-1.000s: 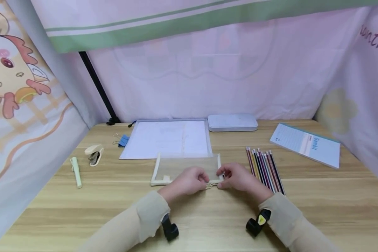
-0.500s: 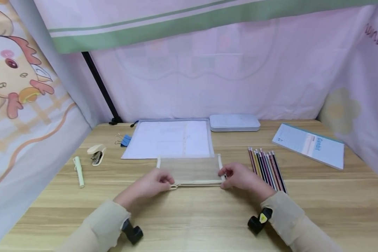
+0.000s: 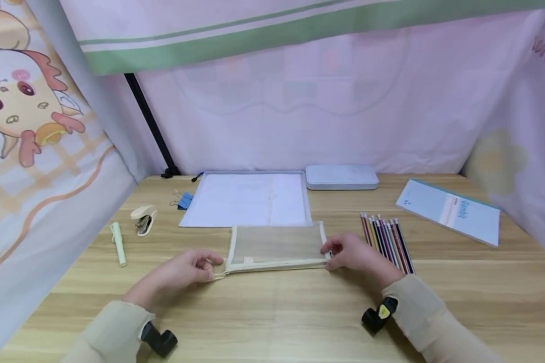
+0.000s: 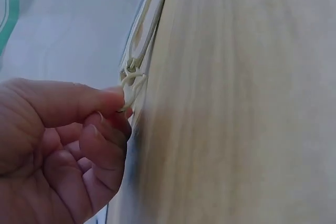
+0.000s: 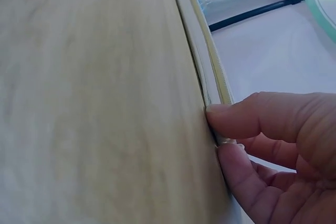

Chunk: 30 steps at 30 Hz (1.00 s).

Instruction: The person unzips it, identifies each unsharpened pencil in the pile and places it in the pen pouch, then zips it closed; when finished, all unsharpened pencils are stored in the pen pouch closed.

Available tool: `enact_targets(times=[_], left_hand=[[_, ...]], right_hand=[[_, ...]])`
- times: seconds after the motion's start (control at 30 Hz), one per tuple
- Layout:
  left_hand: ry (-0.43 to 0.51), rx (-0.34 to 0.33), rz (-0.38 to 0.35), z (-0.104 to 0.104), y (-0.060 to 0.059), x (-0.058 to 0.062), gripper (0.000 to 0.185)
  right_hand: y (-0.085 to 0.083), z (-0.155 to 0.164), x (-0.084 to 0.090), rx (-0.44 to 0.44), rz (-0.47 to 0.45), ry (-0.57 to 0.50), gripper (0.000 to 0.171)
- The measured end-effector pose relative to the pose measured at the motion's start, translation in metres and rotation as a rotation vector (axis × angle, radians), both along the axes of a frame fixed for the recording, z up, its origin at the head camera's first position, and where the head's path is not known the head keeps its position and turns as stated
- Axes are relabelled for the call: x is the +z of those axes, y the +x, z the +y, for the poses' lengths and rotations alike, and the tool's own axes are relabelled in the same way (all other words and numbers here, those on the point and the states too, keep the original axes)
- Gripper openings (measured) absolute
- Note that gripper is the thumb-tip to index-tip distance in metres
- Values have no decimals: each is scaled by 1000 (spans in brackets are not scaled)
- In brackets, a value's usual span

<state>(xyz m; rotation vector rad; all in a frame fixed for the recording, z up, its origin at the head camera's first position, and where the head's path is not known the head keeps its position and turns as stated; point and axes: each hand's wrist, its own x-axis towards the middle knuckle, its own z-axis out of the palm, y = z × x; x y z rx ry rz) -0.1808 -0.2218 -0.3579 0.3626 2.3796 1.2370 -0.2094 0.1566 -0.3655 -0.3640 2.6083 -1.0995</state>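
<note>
A translucent zip pouch (image 3: 279, 244) with white edging lies in the middle of the table, its zip edge towards me. At its left front corner, the thumb and fingers of my left hand (image 3: 186, 272) pinch the looped zip pull (image 4: 134, 82). My right hand (image 3: 356, 257) grips the right front corner between thumb and fingers. In the right wrist view, the zip edge (image 5: 207, 51) runs away from that thumb, with two strips showing side by side. Part of the pouch's right corner is hidden by the fingers.
Several pencils (image 3: 386, 242) lie right of the pouch, near a notepad (image 3: 449, 212). Behind are a paper-filled folder (image 3: 250, 199) and a pale flat case (image 3: 342, 177). A blue binder clip (image 3: 185, 200), a stapler (image 3: 144, 220) and a light green pen (image 3: 119, 244) lie left.
My left hand has slid the zip pull leftward along the pouch's front edge, from near the right corner to the left corner. The right hand has kept its grip on the right corner.
</note>
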Motion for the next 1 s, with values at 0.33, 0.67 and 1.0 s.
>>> enact_targets(times=[0.33, 0.67, 1.0], left_hand=[[-97, -128, 198, 57, -20, 22, 46], [-153, -443, 225, 119, -45, 15, 53], [-241, -457, 167, 130, -55, 4, 53]], right_hand=[[3, 0, -6, -19, 12, -27, 32], [2, 0, -6, -68, -19, -64, 33], [4, 0, -6, -82, -20, -69, 35]])
